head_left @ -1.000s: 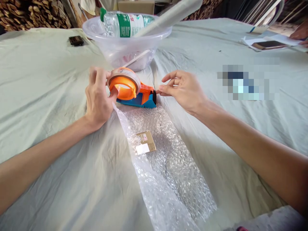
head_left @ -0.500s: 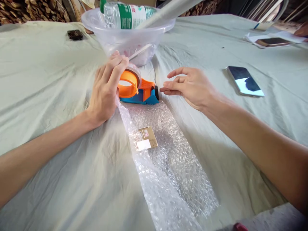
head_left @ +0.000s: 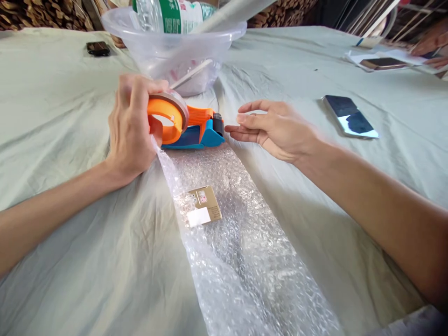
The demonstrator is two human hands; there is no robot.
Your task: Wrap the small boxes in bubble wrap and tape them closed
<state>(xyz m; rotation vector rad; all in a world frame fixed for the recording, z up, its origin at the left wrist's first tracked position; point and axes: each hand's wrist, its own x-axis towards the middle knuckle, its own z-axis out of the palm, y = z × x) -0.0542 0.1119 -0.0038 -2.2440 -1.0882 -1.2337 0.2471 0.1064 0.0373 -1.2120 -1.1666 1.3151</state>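
Note:
An orange and blue tape dispenser [head_left: 199, 128] with a roll of clear tape [head_left: 176, 99] rests at the far end of a bubble wrap strip [head_left: 276, 242]. My left hand [head_left: 129, 123] is wrapped round the dispenser's roll end, with some fingers hidden behind the roll. Beside the dispenser's black-tipped right end, my right hand [head_left: 269, 126] hangs with its fingers apart and nothing visible in them. A small gold box [head_left: 213, 200] with a white label lies on the bubble wrap, its left part under a folded edge of the wrap.
Behind the dispenser stands a clear plastic basin [head_left: 175, 51] with a bottle [head_left: 175, 16] and a white roll [head_left: 231, 16] over it. A phone [head_left: 350, 116] lies at right, a dark device [head_left: 98, 48] at back left. Another person's hand [head_left: 432, 44] is at far right, near another phone [head_left: 383, 63].
My left hand's fingers have curled more closely round the roll end, and the dispenser sits slightly further left in view. The whole view has shifted a little. My right hand stays open.

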